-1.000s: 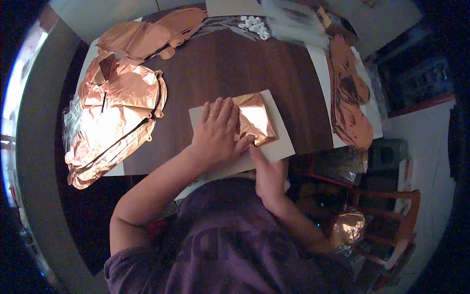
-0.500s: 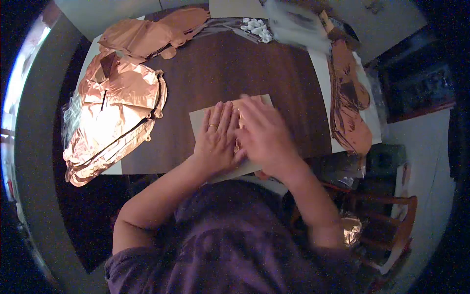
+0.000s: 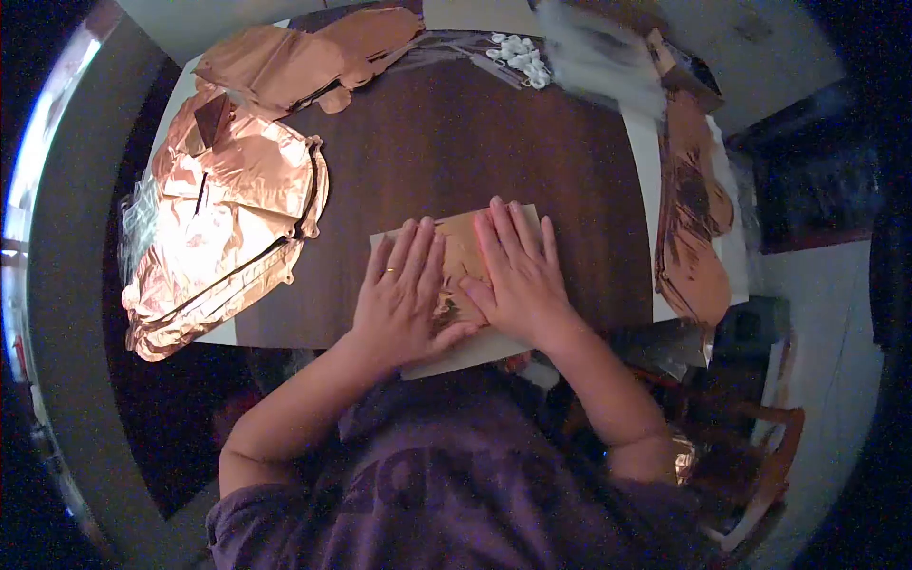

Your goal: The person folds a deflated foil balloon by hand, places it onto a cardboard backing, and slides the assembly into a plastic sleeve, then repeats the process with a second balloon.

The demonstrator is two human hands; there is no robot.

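Note:
A copper-coloured foil piece (image 3: pixel 462 245) lies on a pale flat sheet (image 3: pixel 458 360) at the table's near edge. My left hand (image 3: pixel 404 294), with a ring on one finger, rests flat on the left part of the foil, fingers stretched out. To its right, my right hand (image 3: pixel 521 280) also lies palm down with its fingers spread. Wrinkled foil shows between the two thumbs. Both palms cover much of the piece, so its full outline is hidden.
Shiny flat copper foil shapes (image 3: pixel 237 180) are piled at the left, with more foil shapes (image 3: pixel 304 62) behind. Foil pieces (image 3: pixel 692 237) hang over the right edge. White small items (image 3: pixel 521 61) and clear plastic (image 3: pixel 598 62) lie at the back. A wooden chair (image 3: pixel 784 446) stands lower right.
My right hand has come down from a blurred, raised position and moved right to lie flat. My left hand has shifted slightly left and nearer me, so the hands are now apart.

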